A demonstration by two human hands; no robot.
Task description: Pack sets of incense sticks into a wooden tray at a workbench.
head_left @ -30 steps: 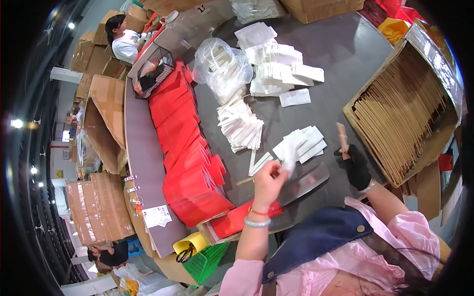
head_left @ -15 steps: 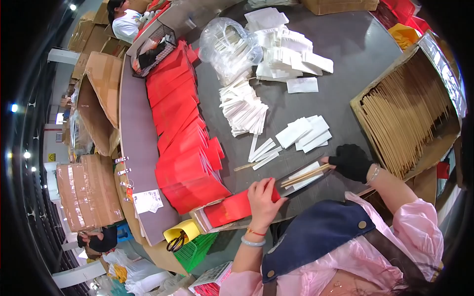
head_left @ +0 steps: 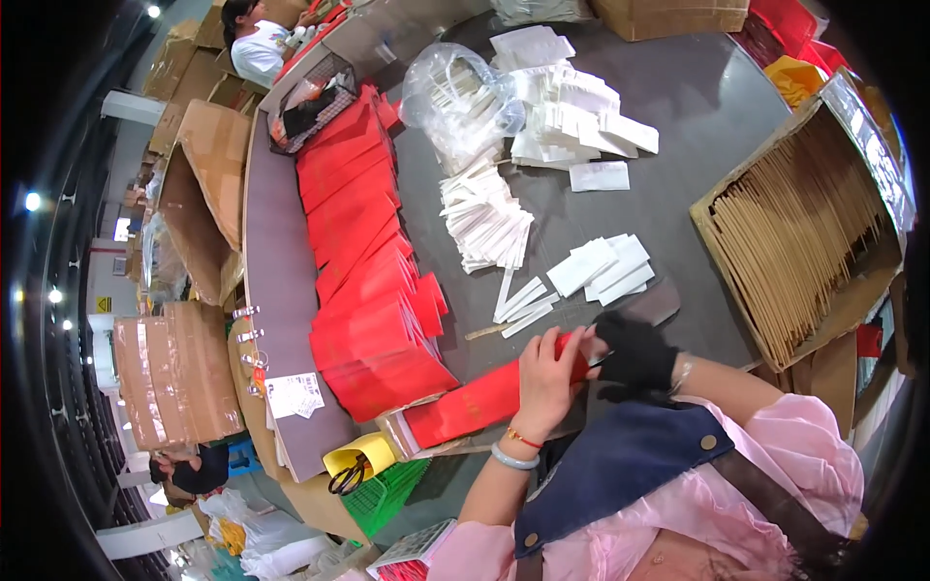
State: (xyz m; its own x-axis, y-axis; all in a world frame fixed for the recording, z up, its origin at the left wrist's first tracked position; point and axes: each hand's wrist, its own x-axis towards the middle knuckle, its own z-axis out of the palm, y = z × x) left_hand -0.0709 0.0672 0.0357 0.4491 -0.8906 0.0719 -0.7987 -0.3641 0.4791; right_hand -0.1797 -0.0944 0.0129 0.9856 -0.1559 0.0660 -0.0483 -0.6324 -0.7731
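Note:
My left hand (head_left: 545, 385) is closed over the right part of a long red paper sleeve (head_left: 475, 405) near the table's front edge. A thin bracelet and a pale bangle circle that wrist. At the sleeve's right end is my right hand (head_left: 637, 356) in a black glove with bare fingertips. Its fingers are drawn together against the sleeve's mouth and slightly blurred; what they grip is hidden. Beyond my hands lie white paper packets (head_left: 603, 266) and narrow white strips (head_left: 526, 302). A pile of red sleeves (head_left: 373, 324) stretches along the left side.
On the right, a cardboard box (head_left: 722, 242) holds many thin wooden sticks (head_left: 799, 232). White packets (head_left: 572, 116), a clear plastic bag (head_left: 455, 92) and a fanned white stack (head_left: 489, 218) lie farther back. A yellow holder (head_left: 363, 455) with scissors hangs at the front left. A black wire basket (head_left: 315, 102) stands far left.
My right hand has moved left and down to the sleeve's mouth. The wooden sticks and white packet it held are out of sight. My left hand has shifted right along the sleeve.

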